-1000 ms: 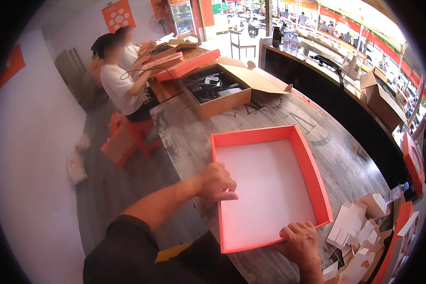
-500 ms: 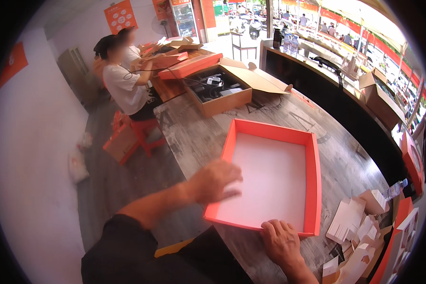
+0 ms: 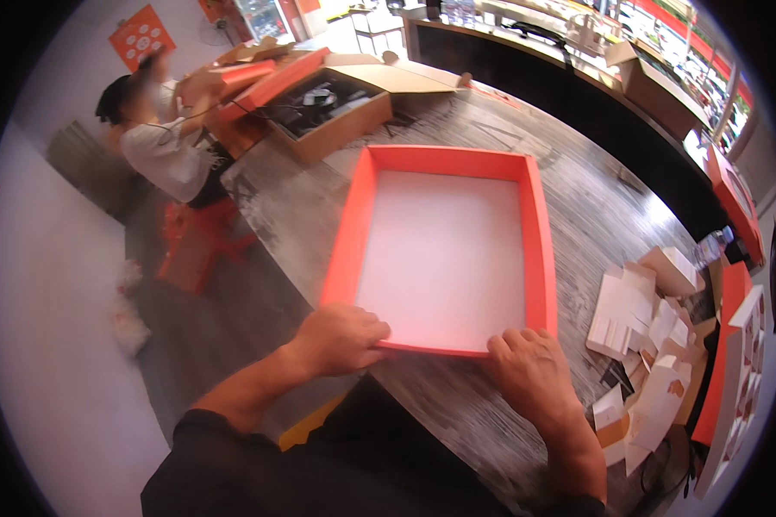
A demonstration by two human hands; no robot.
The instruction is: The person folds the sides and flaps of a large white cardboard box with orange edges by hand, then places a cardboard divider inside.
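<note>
A shallow red-orange cardboard box tray (image 3: 539,246) with a white inside lies open side up over the grey wood-grain table (image 3: 457,401). Nothing lies in it. My left hand (image 3: 341,339) grips its near left corner, the fingers curled over the rim. At the near right corner my right hand (image 3: 530,358) holds the near wall, with the fingertips over the edge and the thumb hidden. Both hands are closed on the same tray.
Flattened white and brown carton pieces (image 3: 625,314) lie right, beside a plastic bottle (image 3: 712,246) and a red box (image 3: 737,336). Beyond the tray stands an open brown carton (image 3: 345,121) with black items and a cable. Two people work at the far left near a red stool (image 3: 224,233).
My left hand has come down from above the tray's left side to grip its near left corner. The view has shifted, and the tray now sits squarer in front of me.
</note>
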